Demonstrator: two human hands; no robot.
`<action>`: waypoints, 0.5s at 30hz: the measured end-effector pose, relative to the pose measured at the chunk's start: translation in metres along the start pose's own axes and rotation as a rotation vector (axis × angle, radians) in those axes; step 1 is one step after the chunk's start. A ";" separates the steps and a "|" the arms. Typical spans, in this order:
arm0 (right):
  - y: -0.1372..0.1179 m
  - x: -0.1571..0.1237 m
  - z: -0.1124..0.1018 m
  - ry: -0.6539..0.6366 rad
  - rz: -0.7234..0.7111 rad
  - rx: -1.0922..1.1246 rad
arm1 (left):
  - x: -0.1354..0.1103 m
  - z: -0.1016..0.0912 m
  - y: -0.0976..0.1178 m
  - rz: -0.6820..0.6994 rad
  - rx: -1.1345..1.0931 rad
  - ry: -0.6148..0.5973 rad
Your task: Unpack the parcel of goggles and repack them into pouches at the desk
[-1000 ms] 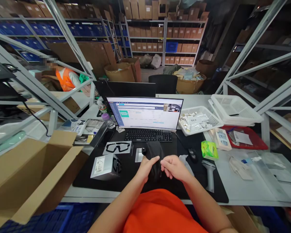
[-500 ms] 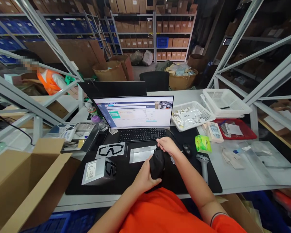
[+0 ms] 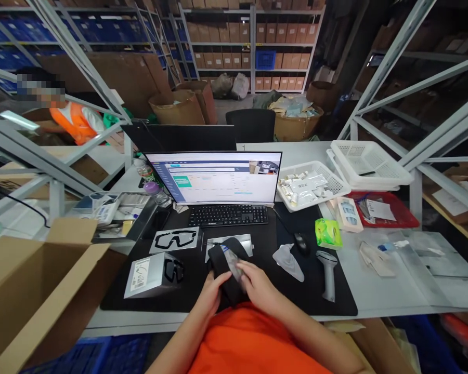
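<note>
My left hand (image 3: 211,292) is closed on the lower part of a soft black pouch (image 3: 220,258), which it holds just above the black desk mat (image 3: 265,291). Beside it, my right hand (image 3: 257,283) pinches a small pale, clear-wrapped item (image 3: 231,262) that lies against the top of the pouch. Behind the pouch a silver card (image 3: 244,240) lies flat. A grey box printed with goggles (image 3: 152,272) and a goggles picture card (image 3: 173,240) are to the left.
Ahead stand a keyboard (image 3: 228,214) and monitor (image 3: 214,176). To the right are a grey cloth (image 3: 288,259), mouse (image 3: 300,243), handheld scanner (image 3: 327,267), green packet (image 3: 327,232), white baskets (image 3: 368,163) and red tray (image 3: 405,221). An open cardboard box (image 3: 35,291) is at the left. A person in an orange vest (image 3: 76,120) sits beyond the rack.
My right hand came back from near the keyboard to the pouch and now pinches a small pale item. The pouch moved slightly left and nearer to me.
</note>
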State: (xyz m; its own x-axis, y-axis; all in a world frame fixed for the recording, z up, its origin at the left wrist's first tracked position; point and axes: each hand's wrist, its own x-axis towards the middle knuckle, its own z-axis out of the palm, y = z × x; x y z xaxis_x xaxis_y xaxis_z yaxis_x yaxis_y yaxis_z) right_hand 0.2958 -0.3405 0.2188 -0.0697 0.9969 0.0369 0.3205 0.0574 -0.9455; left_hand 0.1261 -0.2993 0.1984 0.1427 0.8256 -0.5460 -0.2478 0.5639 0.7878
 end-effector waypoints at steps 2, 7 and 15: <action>0.006 0.000 0.005 0.056 0.031 -0.095 | -0.004 -0.003 -0.001 -0.014 -0.038 -0.049; -0.001 0.020 0.005 0.135 0.080 -0.373 | -0.017 -0.012 -0.004 -0.095 -0.100 -0.191; 0.015 0.047 0.015 -0.030 0.095 -0.072 | -0.011 -0.038 -0.028 -0.158 -0.080 -0.156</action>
State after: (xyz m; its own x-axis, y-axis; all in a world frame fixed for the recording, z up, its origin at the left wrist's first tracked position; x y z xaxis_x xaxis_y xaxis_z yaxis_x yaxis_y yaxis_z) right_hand 0.2834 -0.2934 0.2013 -0.0640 0.9960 -0.0627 0.3944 -0.0324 -0.9184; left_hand 0.0949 -0.3249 0.1711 0.3302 0.7242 -0.6054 -0.2847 0.6879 0.6676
